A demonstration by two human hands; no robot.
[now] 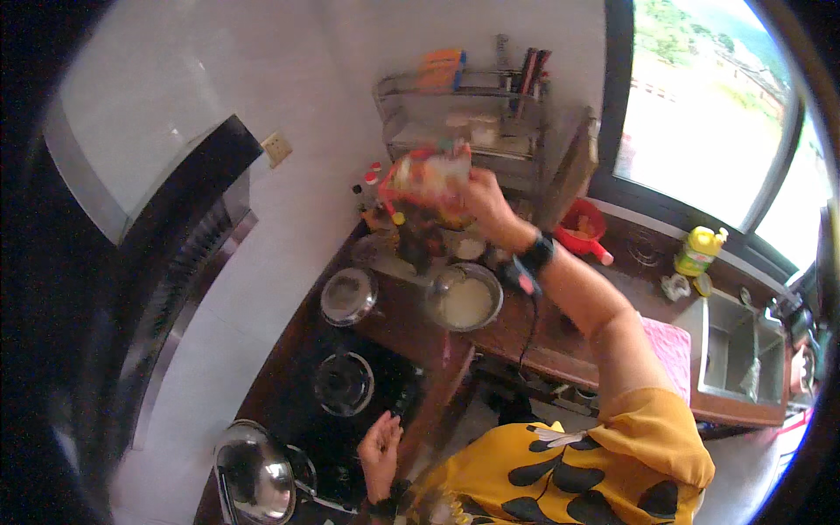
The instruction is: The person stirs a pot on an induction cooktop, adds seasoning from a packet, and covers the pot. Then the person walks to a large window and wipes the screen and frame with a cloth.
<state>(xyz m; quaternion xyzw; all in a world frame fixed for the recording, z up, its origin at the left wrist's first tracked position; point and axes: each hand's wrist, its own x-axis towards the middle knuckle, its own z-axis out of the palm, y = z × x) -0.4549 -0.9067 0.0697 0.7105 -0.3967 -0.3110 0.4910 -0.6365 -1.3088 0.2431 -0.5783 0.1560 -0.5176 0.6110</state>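
Observation:
My right hand (482, 197) is raised and grips a red, multicoloured plastic packet (420, 176), blurred by motion, in front of a metal rack. Beneath and a little in front of that hand, a steel bowl (497, 308) stands on the counter with a pale, whitish content (467, 302). My left hand (380, 449) is low over the near edge of the black gas hob (390, 374). Its fingers are loosely bent and nothing shows in them. A domed metal lid (262, 482) lies on the hob to the left of it.
A round metal pot (348, 296) stands beyond the burner. Capped bottles (371, 187) line the corner by the metal rack (459, 147). At right are a red strainer (581, 226), a yellow jug (700, 251), a pink cloth (666, 351) and a sink (722, 348). A range hood (197, 262) juts from the left wall.

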